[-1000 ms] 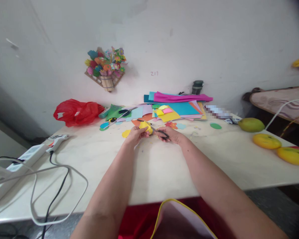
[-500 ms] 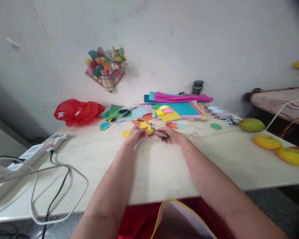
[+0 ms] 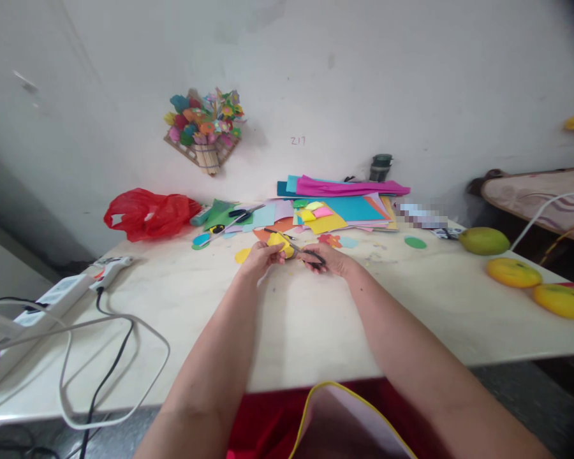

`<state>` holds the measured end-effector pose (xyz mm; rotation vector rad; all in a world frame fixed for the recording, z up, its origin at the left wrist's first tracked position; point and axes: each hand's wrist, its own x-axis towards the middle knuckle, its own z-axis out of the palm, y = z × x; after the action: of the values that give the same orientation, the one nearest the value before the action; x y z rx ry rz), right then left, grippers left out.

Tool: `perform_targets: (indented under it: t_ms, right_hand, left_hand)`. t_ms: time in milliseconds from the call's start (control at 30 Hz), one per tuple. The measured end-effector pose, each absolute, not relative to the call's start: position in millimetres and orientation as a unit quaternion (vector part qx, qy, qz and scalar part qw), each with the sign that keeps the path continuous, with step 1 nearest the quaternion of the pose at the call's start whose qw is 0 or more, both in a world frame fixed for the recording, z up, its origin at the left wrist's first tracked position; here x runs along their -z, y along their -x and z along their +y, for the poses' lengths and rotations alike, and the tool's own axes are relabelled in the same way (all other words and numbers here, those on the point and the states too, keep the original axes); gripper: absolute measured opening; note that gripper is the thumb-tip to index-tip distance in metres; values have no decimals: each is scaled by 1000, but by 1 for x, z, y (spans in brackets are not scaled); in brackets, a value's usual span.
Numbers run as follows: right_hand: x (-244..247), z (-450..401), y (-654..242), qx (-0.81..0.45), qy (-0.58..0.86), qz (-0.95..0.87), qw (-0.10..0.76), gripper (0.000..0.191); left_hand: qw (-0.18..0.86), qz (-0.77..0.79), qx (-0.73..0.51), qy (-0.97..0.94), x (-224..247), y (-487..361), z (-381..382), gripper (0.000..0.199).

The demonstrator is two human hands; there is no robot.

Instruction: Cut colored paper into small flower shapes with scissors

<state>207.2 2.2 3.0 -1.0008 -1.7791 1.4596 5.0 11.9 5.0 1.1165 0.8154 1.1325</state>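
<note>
Over the middle of the table (image 3: 310, 331), my left hand (image 3: 263, 260) is closed on a small piece of yellow paper (image 3: 278, 241). My right hand (image 3: 332, 258) grips dark-handled scissors (image 3: 317, 260), whose blades point left and meet the right side of the yellow paper. The fingers partly cover both the blades and the paper. Just left of my left hand lies a yellow paper circle (image 3: 242, 255). A red-orange paper flower (image 3: 329, 240) and a pale blue circle (image 3: 348, 243) rest beyond my right hand.
Coloured sheets (image 3: 349, 209) are piled by the wall, with a second pair of scissors (image 3: 240, 215) to their left. A red plastic bag (image 3: 150, 213) sits back left. At left are a power strip (image 3: 60, 299) and cables. A green mango (image 3: 484, 240) and yellow ones (image 3: 513, 272) lie right.
Almost nothing differs. Both hands stay in the same place with the scissors against the yellow paper, and the camera view has shifted very slightly.
</note>
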Motion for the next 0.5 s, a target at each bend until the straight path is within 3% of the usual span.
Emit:
perform_targets:
  t_ms: [500]
  right_hand:
    - [-2, 3, -206, -551, 382, -673, 312, 28]
  left_hand:
    - [624, 367, -487, -488, -4, -5, 12, 21]
